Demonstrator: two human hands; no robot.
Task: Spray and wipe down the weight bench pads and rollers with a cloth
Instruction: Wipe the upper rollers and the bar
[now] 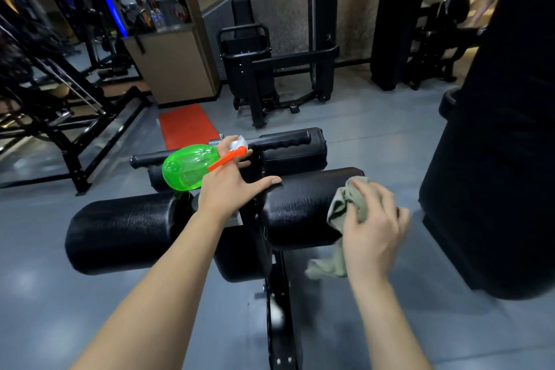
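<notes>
Two black foam rollers sit side by side on the bench frame: the left roller (126, 230) and the right roller (303, 207). My left hand (229, 186) holds a green spray bottle (187, 167) with an orange trigger, hooked on its fingers, while the thumb rests on the right roller's top. My right hand (374, 227) presses a grey-green cloth (345, 210) against the right roller's outer end, with a tail of cloth hanging below. A smaller upper roller (295, 150) and a handle bar lie just behind.
The bench's black frame post (280, 324) runs down toward me. A tall black padded machine (498, 159) stands close on the right. An orange mat (187, 126) lies on the grey floor ahead, with black gym machines (270, 69) behind and a rack at left.
</notes>
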